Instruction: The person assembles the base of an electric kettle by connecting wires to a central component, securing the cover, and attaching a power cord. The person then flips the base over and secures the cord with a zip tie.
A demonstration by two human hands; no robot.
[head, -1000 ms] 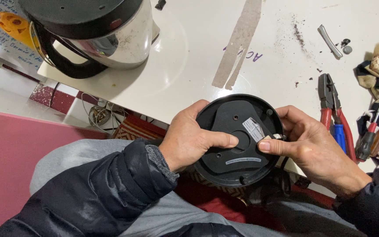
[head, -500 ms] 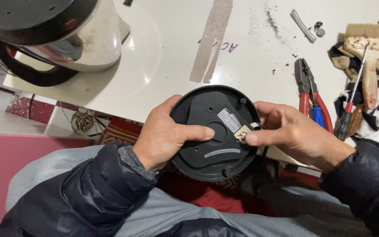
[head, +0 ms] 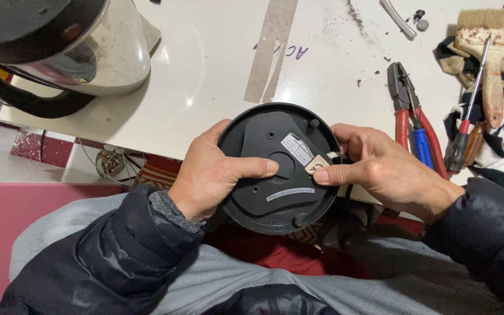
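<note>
A round black kettle base (head: 275, 192) is held upside down over my lap, its underside facing me with a small label and a few screw holes. My left hand (head: 211, 175) grips its left rim, thumb lying across the underside toward the centre. My right hand (head: 380, 172) grips the right rim, thumb and forefinger pinching at a small tag and the cord exit on that edge. A steel electric kettle (head: 71, 52) with a black handle lies tilted on the white table (head: 205, 76) at the far left.
Red-handled pliers (head: 403, 116), a blue-handled tool (head: 421, 146), a screwdriver (head: 468, 122) and a paintbrush (head: 491, 52) on a striped cloth lie at the right. Tape strips (head: 272, 52) cross the tabletop. A small metal strip (head: 398, 17) and bits lie at the back.
The view has shifted so the base sits more central and closer. My right thumb has moved onto the small tag at the base's right edge. Both hands keep their hold.
</note>
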